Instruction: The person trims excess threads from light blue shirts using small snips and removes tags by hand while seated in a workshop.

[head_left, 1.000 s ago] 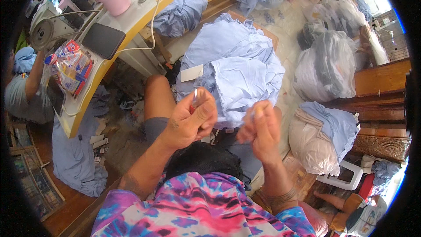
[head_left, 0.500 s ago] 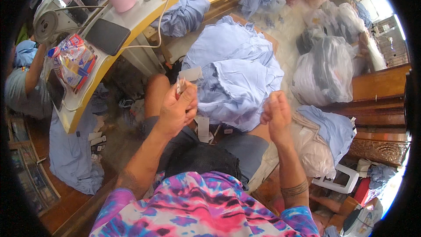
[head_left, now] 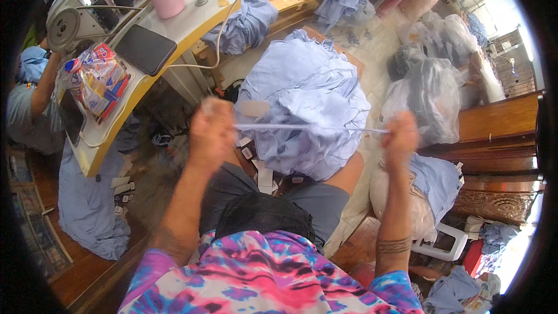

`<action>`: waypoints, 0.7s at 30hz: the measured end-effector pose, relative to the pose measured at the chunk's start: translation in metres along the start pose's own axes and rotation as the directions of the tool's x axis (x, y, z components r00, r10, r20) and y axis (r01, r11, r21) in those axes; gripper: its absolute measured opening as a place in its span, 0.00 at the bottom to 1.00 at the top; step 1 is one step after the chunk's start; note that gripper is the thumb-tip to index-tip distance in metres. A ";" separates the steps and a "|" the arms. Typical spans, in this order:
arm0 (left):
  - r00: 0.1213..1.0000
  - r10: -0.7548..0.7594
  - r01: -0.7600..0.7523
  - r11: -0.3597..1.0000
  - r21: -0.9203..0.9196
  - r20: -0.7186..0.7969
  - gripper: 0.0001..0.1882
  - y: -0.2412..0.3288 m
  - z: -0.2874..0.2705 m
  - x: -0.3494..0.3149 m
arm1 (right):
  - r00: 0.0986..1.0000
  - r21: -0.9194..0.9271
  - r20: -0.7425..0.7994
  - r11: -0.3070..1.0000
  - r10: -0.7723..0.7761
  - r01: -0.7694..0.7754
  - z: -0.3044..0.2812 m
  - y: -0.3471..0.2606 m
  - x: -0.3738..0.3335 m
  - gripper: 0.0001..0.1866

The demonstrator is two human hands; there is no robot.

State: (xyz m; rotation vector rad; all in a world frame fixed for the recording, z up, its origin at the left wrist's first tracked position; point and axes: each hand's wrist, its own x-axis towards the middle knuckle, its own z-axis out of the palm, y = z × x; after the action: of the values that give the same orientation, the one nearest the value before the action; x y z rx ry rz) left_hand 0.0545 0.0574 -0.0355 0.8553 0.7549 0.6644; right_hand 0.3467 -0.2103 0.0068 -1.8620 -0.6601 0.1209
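A thin pale strip [head_left: 311,127] is already drawn taut between the left hand [head_left: 213,134] and right hand [head_left: 401,139], clamped well apart on it; the rumpled blue cloth heap [head_left: 305,72] beyond is held by neither.

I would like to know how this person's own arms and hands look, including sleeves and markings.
The short tie-dyed left sleeve is purple and blue; the matching right sleeve is mainly blue. Dark bands cross the right forearm; a faint dark marking shows on the left forearm. The gloveless left hand and right hand are blurred.
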 end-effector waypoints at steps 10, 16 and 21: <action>0.987 0.107 -0.120 0.988 -0.100 -0.123 0.11 0.030 -0.102 0.013 | 0.947 0.431 -0.216 0.893 0.238 -0.127 -0.130 0.026 0.056 0.09; 0.979 0.096 -0.117 0.987 -0.106 -0.181 0.13 0.026 -0.136 0.007 | 0.940 0.319 -0.257 0.938 0.224 -0.137 -0.110 0.033 0.055 0.12; 0.968 0.073 -0.081 0.996 -0.025 -0.238 0.14 0.006 -0.130 0.003 | 0.929 0.243 -0.266 0.951 0.256 -0.193 -0.123 0.074 0.055 0.10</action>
State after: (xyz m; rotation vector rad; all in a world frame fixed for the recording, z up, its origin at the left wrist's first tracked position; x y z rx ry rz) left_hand -0.0492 0.1162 -0.0883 0.7849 0.9259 0.8574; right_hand 0.4686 -0.3036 0.0018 -1.6969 -0.2144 0.0583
